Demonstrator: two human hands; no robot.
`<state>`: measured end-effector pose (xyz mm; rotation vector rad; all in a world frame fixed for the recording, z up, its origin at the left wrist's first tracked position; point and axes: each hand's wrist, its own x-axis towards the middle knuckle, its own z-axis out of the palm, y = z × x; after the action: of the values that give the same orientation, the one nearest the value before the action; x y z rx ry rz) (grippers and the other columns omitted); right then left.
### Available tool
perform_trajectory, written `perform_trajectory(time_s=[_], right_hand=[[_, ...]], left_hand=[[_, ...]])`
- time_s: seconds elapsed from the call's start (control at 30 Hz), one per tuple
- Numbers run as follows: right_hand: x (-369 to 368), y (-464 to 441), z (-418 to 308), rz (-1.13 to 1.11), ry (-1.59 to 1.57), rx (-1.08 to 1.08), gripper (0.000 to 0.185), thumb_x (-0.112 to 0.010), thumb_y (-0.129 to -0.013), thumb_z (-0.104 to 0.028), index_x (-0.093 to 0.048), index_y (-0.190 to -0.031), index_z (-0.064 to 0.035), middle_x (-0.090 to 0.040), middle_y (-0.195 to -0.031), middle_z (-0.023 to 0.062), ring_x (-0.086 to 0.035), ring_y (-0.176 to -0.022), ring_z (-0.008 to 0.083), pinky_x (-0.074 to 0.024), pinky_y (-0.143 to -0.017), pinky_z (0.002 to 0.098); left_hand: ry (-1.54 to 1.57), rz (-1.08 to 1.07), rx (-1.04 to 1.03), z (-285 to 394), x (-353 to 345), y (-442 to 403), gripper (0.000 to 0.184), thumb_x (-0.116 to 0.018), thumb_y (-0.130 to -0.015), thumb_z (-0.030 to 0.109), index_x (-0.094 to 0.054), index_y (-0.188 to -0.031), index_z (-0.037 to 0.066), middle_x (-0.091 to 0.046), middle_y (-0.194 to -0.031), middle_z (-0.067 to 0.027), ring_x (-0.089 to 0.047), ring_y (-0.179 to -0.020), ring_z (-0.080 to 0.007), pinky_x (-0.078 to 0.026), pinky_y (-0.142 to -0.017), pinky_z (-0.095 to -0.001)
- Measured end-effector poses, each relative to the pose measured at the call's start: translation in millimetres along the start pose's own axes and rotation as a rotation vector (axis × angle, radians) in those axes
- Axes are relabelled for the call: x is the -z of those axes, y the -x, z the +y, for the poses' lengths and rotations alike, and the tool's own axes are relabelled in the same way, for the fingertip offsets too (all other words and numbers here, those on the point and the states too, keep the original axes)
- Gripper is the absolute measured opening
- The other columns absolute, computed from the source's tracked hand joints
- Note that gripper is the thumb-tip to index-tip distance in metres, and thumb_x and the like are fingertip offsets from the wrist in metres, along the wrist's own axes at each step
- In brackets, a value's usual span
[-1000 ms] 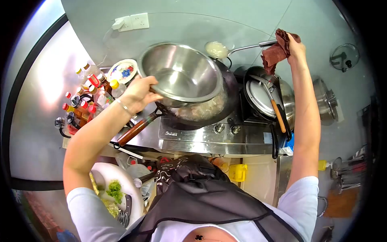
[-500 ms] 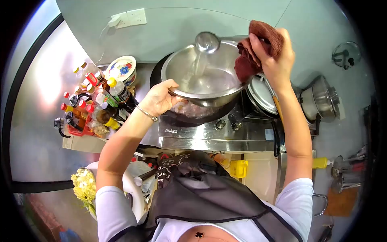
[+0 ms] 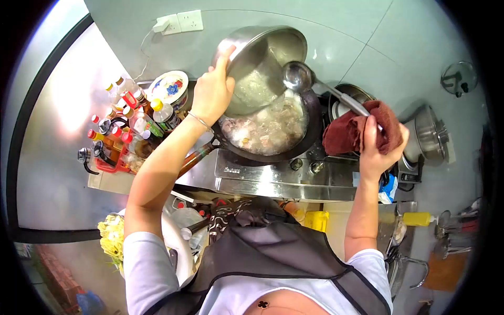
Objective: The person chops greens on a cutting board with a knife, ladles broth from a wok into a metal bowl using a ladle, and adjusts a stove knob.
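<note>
My left hand is closed on the side of a large steel basin. The basin is steeply tilted, with its lower edge over a dark wok. In the wok lie pieces of what looks like meat in cloudy, foamy liquid. My right hand grips the handle end of a steel ladle through a reddish-brown cloth. The ladle's bowl is beside the basin's opening, above the wok's far side. A wooden wok handle sticks out below my left forearm.
Several sauce bottles crowd the left counter beside a lidded floral bowl. Two stove knobs are at the front of the steel stove. A pot stands right of the wok, with steel pots farther right.
The basin has gone from nearly level to steeply tilted, uncovering the wok. My right hand has moved down and right with the cloth, away from the basin's rim; the ladle has shifted right.
</note>
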<state>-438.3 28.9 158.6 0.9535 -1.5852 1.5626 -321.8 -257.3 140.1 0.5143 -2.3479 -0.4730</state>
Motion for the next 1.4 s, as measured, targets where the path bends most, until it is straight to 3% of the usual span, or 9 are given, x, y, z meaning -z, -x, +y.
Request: perform_trajectory(time_s=[0.17,0.4,0.63,0.8,0.87,1.07,1.2,1.27,1.4], right_hand=[[-0.9,38.4,23.5,-0.017,0.031,-0.122,0.031,-0.071,-0.076,-0.008,-0.053,-0.099,0.0016,-0.06,-0.095,0.0091,-0.057,-0.085,0.013,-0.0455,-0.078,0.0258],[-18.2,64.5,47.0,-0.016,0.179,-0.262,0.029,-0.073,-0.075,-0.014,-0.054,-0.092,-0.0013,-0.062,-0.082,0.0084,-0.058,-0.074,0.0139,-0.0474,-0.07,0.0271],[-28.0,69.8,63.8,0.037,0.238,-0.405,0.026,-0.07,-0.077,-0.016,-0.055,-0.09,-0.0009,-0.062,-0.078,0.0072,-0.059,-0.072,0.0129,-0.0473,-0.07,0.0273],[-29.0,67.2,86.7,0.088,0.255,-0.528,0.027,-0.07,-0.077,-0.018,-0.056,-0.091,0.0002,-0.063,-0.081,0.0079,-0.06,-0.073,0.0148,-0.0468,-0.071,0.0284],[-27.1,66.3,113.3,0.16,0.233,-0.564,0.026,-0.069,-0.077,-0.016,-0.056,-0.092,0.0005,-0.064,-0.083,0.0091,-0.06,-0.076,0.016,-0.0467,-0.073,0.0295],[-9.9,43.5,202.1,0.227,-0.243,-0.976,0.018,-0.067,-0.073,-0.007,-0.062,-0.088,0.0017,-0.064,-0.087,0.0063,-0.06,-0.076,0.0165,-0.0478,-0.068,0.0296],[-9.6,-3.3,234.1,0.124,-0.099,-0.931,0.022,-0.059,-0.083,-0.005,-0.056,-0.101,0.0065,-0.062,-0.093,0.0115,-0.063,-0.076,0.0208,-0.054,-0.068,0.0326],[-14.4,-38.9,200.4,0.111,-0.406,-0.983,0.022,-0.065,-0.076,-0.008,-0.06,-0.091,0.0071,-0.062,-0.088,0.0108,-0.06,-0.079,0.0206,-0.0503,-0.066,0.0319],[-30.3,-98.8,151.9,-0.009,-0.361,-0.964,0.022,-0.067,-0.075,-0.009,-0.06,-0.089,0.0062,-0.061,-0.08,0.01,-0.06,-0.066,0.0186,-0.0502,-0.057,0.0318]], left_hand=[[-0.235,0.033,-0.133,-3.0,-10.6,12.6,0.067,-0.051,-0.076,0.007,-0.03,-0.137,0.026,-0.047,-0.115,-0.0356,-0.06,-0.069,-0.0412,-0.052,-0.064,-0.0421],[-0.403,0.192,-0.312,-15.8,-18.5,16.4,0.076,-0.06,-0.075,0.015,-0.024,-0.14,0.027,-0.049,-0.115,-0.033,-0.062,-0.056,-0.0293,-0.052,-0.053,-0.032],[0.05,0.308,0.108,-29.5,2.4,4.6,0.07,-0.049,-0.074,0.005,-0.024,-0.138,0.015,-0.059,-0.076,-0.028,-0.059,-0.072,-0.0408,-0.046,-0.066,-0.0468],[0.181,0.376,0.291,-50.2,18.6,10.2,0.059,-0.054,-0.072,0.005,-0.037,-0.128,-0.002,-0.062,-0.095,-0.0256,-0.063,-0.087,-0.032,-0.048,-0.08,-0.0358],[0.315,0.297,0.517,-44.4,31.5,10.8,0.058,-0.056,-0.072,0.006,-0.039,-0.127,-0.001,-0.062,-0.098,-0.0215,-0.063,-0.089,-0.0277,-0.047,-0.08,-0.0345],[0.231,0.315,0.43,-66.0,40.3,13.8,0.058,-0.057,-0.072,0.008,-0.04,-0.127,0.0,-0.063,-0.098,-0.0205,-0.063,-0.085,-0.0271,-0.049,-0.076,-0.0332],[0.199,0.218,0.495,-79.6,34.8,10.7,0.059,-0.058,-0.072,0.009,-0.04,-0.128,0.002,-0.064,-0.095,-0.019,-0.063,-0.084,-0.0268,-0.048,-0.076,-0.0338],[0.141,0.137,0.506,-86.3,30.2,9.2,0.06,-0.059,-0.072,0.008,-0.039,-0.129,0.002,-0.063,-0.096,-0.0171,-0.063,-0.08,-0.0253,-0.048,-0.073,-0.033],[0.745,0.008,0.692,-55.3,26.9,6.6,0.043,-0.054,-0.075,-0.001,-0.045,-0.117,0.0,-0.058,-0.094,-0.0159,-0.063,-0.073,-0.0249,-0.055,-0.055,-0.0336]])
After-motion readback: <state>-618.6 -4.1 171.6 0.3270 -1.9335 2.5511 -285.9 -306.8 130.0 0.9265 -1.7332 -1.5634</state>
